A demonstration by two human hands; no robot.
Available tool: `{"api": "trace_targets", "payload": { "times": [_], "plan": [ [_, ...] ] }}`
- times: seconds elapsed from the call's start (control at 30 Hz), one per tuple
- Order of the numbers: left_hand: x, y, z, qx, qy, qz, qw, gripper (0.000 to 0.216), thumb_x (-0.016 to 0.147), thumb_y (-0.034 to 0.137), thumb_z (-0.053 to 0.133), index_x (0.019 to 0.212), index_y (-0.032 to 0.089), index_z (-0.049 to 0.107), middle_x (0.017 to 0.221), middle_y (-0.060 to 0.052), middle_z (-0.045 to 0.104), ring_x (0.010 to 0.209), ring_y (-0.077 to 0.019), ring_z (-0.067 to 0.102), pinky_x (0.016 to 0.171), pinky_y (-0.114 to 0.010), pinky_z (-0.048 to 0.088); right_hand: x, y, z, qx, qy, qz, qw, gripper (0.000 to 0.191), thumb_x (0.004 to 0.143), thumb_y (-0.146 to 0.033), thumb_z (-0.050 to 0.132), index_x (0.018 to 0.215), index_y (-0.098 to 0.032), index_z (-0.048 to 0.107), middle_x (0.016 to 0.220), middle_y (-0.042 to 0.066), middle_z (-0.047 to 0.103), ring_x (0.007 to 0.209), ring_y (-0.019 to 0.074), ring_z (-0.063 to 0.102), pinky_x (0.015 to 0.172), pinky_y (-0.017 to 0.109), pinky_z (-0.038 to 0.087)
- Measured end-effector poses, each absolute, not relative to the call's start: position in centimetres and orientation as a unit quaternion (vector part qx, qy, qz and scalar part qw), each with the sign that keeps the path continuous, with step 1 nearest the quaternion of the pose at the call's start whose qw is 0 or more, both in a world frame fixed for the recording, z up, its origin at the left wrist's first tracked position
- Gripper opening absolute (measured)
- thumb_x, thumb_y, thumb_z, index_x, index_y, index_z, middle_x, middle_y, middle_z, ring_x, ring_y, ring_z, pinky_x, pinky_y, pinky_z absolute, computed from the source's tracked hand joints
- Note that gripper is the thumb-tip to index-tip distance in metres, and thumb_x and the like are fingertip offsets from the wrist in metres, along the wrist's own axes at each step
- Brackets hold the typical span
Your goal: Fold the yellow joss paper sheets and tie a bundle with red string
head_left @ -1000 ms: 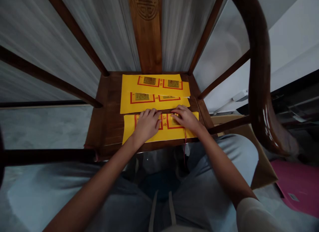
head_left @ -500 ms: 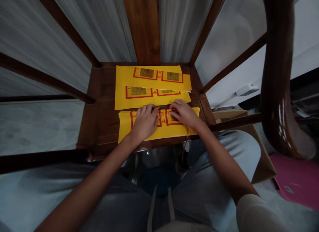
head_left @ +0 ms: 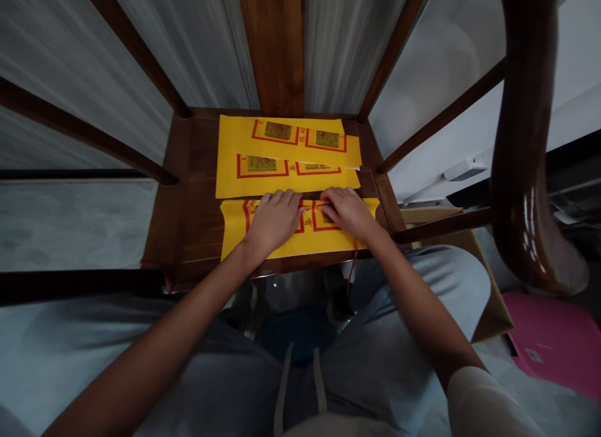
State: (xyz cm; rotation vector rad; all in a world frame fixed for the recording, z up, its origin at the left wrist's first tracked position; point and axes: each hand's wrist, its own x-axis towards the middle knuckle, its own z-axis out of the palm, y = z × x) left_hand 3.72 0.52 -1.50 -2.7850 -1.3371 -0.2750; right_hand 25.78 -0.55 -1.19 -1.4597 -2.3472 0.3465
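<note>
Three yellow paper sheets with red-framed gold prints lie on the dark wooden chair seat [head_left: 197, 199]. My left hand [head_left: 272, 221] lies flat, fingers stretched out, on the nearest yellow sheet [head_left: 235, 233] at the seat's front edge. My right hand [head_left: 345, 211] rests beside it on the same sheet, fingers curled down and pressing along its far edge. The middle sheet [head_left: 230, 183] and the far sheet [head_left: 235, 133] overlap behind them, untouched.
The chair's carved back splat [head_left: 275, 42] and slanted rails rise behind the seat; its curved armrest [head_left: 526, 143] stands at the right. My knees in light trousers flank the seat. A brown cardboard box [head_left: 488, 312] and a pink sheet [head_left: 554, 343] lie on the floor at the right.
My hands have stayed on the nearest sheet, sliding slightly along its far edge. The view has tilted a little, shifting the chair upward in the picture.
</note>
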Motion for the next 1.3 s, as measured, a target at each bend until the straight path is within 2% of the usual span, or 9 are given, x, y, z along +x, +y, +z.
{"api": "trace_targets", "payload": {
  "times": [0.23,0.37,0.53,0.6,0.7,0.83,0.97,1.13,1.3],
  "plan": [
    [4.2,0.2,-1.9,-0.876,-0.471,-0.105,-0.008,0.037,0.110,0.023,0.035,0.112,0.009,0.069,0.104,-0.018,0.072,0.103,-0.0346,0.062,0.090,-0.047,0.043,26.3,-0.3,-1.5,-0.487,-0.826,0.164,0.231,0.010,0.102,-0.030,0.063,0.103,-0.020,0.064,0.105,0.011,0.072,0.101,0.0284,0.065,0.091,0.039,0.046],
    [4.5,-0.2,-2.1,-0.871,-0.476,-0.121,0.005,0.036,0.110,0.023,0.035,0.112,0.010,0.069,0.105,-0.019,0.071,0.102,-0.0350,0.061,0.090,-0.047,0.042,26.5,0.0,-0.1,-0.461,-0.773,0.283,0.332,0.020,0.102,-0.038,0.061,0.105,-0.019,0.068,0.105,0.010,0.073,0.097,0.0237,0.067,0.088,0.036,0.051],
    [4.6,-0.3,-2.1,-0.869,-0.478,-0.126,0.012,0.035,0.109,0.022,0.036,0.113,0.010,0.068,0.103,-0.019,0.070,0.102,-0.0349,0.060,0.089,-0.047,0.042,26.4,0.1,3.7,-0.404,-0.660,0.481,0.413,0.024,0.104,-0.043,0.058,0.112,-0.022,0.068,0.084,0.000,0.066,0.075,0.0145,0.063,0.071,0.028,0.050],
    [4.6,-0.3,-2.2,-0.869,-0.478,-0.127,0.016,0.035,0.109,0.022,0.036,0.113,0.010,0.068,0.102,-0.019,0.069,0.102,-0.0352,0.059,0.089,-0.048,0.042,26.2,0.3,5.1,-0.340,-0.642,0.578,0.371,0.021,0.102,-0.041,0.062,0.110,-0.021,0.065,0.076,-0.004,0.060,0.066,0.0120,0.059,0.064,0.026,0.048],
    [4.5,-0.3,-2.4,-0.867,-0.479,-0.136,0.018,0.032,0.107,0.019,0.038,0.109,0.012,0.069,0.101,-0.019,0.069,0.100,-0.0352,0.059,0.087,-0.048,0.042,25.4,1.0,6.4,-0.249,-0.657,0.681,0.205,0.017,0.100,-0.034,0.064,0.107,-0.019,0.064,0.070,-0.005,0.057,0.062,0.0114,0.058,0.061,0.025,0.048],
    [4.5,-0.3,-2.6,-0.865,-0.480,-0.146,-0.002,0.026,0.103,0.018,0.043,0.105,0.015,0.069,0.100,-0.017,0.070,0.100,-0.0358,0.058,0.087,-0.049,0.042,23.9,2.4,7.6,-0.255,-0.726,0.626,0.127,0.011,0.098,-0.023,0.059,0.104,-0.019,0.066,0.075,-0.002,0.064,0.073,0.0136,0.062,0.071,0.027,0.052],
    [4.5,-0.4,-2.4,-0.864,-0.474,-0.171,-0.016,0.033,0.105,0.019,0.037,0.109,0.014,0.069,0.104,-0.019,0.071,0.101,-0.0369,0.058,0.087,-0.051,0.042,23.8,4.5,8.9,-0.397,-0.784,0.444,0.175,0.021,0.096,-0.016,0.053,0.110,-0.022,0.068,0.080,-0.001,0.067,0.082,0.0170,0.065,0.080,0.031,0.055],
    [4.3,-0.7,-2.1,-0.859,-0.466,-0.209,-0.040,0.039,0.109,0.025,0.030,0.109,0.017,0.068,0.102,-0.016,0.071,0.096,-0.0333,0.058,0.086,-0.049,0.041,25.1,8.3,9.2,-0.501,-0.793,0.228,0.259,0.011,0.094,-0.018,0.059,0.101,-0.020,0.069,0.085,0.002,0.070,0.093,0.0219,0.068,0.090,0.037,0.056],
    [4.1,-0.8,-1.9,-0.854,-0.468,-0.217,-0.064,0.041,0.110,0.035,0.032,0.109,0.015,0.068,0.103,-0.016,0.071,0.097,-0.0336,0.058,0.088,-0.048,0.041,24.3,9.5,8.2,-0.472,-0.784,0.322,0.244,0.004,0.095,-0.021,0.063,0.096,-0.022,0.067,0.073,-0.001,0.071,0.080,0.0187,0.070,0.082,0.034,0.059]
  ]
}}
